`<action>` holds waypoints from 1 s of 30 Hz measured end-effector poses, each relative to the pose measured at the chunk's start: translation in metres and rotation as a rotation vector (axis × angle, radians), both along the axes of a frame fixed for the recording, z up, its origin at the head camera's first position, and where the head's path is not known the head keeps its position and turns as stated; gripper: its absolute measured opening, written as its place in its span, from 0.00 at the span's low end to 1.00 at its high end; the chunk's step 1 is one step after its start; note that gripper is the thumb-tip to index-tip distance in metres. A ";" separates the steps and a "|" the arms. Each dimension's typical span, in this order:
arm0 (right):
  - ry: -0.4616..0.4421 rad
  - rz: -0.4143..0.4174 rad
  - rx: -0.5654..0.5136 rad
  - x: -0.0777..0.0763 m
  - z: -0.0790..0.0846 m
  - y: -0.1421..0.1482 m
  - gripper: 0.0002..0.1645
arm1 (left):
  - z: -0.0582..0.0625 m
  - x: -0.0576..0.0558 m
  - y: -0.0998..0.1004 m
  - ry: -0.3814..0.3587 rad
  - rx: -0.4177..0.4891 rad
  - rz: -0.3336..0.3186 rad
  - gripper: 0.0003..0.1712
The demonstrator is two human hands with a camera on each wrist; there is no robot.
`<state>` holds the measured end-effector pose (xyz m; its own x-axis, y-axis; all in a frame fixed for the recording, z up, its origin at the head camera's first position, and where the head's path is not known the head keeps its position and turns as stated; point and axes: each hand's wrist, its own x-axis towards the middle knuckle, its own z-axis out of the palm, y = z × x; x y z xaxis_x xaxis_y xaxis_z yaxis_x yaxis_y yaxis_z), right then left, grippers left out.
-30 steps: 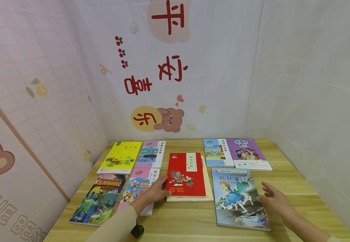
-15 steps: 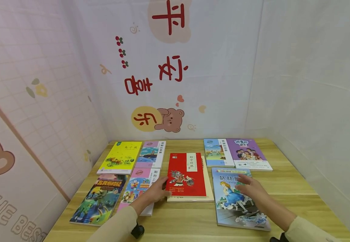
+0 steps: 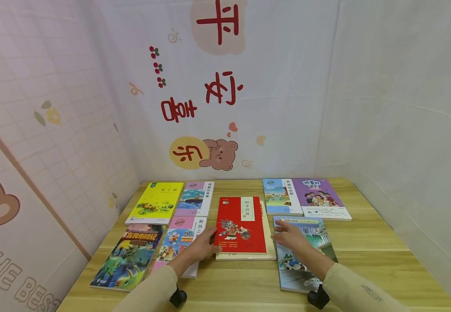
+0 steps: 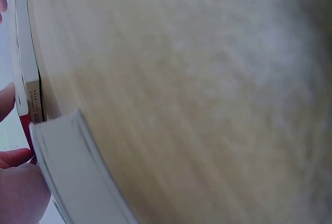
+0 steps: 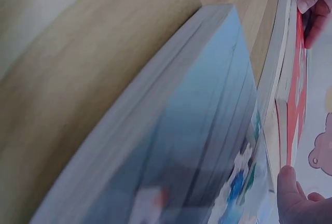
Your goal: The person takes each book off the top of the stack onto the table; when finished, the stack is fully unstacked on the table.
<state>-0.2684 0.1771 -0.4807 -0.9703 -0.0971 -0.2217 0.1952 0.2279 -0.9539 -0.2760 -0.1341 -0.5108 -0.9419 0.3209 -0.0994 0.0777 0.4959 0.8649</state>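
A red book (image 3: 241, 229) lies on a cream-coloured book (image 3: 270, 245) in the middle of the table, the lower one jutting out at right and front. My left hand (image 3: 196, 249) holds the red book's left edge near its front corner, the thumb at that corner. My right hand (image 3: 293, 240) hovers over a blue-and-grey storybook (image 3: 295, 277), hiding much of its cover. Its fingers are loosely spread, with the fingertips close to the right edge of the stack. In the right wrist view, my right thumb (image 5: 288, 190) appears right at the red book's near end.
At left lie a yellow book (image 3: 157, 201), a dinosaur book (image 3: 128, 258) and two pink-and-white books (image 3: 194, 199). A blue-and-white book (image 3: 281, 197) and a purple book (image 3: 319, 197) lie at back right. White printed cloth (image 3: 287, 86) walls the wooden table (image 3: 385, 260).
My right hand has swept left from beside the storybook, across it, to the right side of the red book. My left hand has kept its place, and the books lie as before.
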 end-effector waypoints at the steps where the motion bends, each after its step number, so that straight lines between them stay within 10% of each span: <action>1: -0.002 -0.004 -0.007 -0.002 -0.002 -0.003 0.40 | -0.001 0.000 0.000 0.001 0.004 -0.002 0.41; 30: -0.089 -0.050 -0.091 -0.024 -0.013 -0.028 0.39 | -0.003 -0.001 0.001 -0.018 -0.022 0.032 0.42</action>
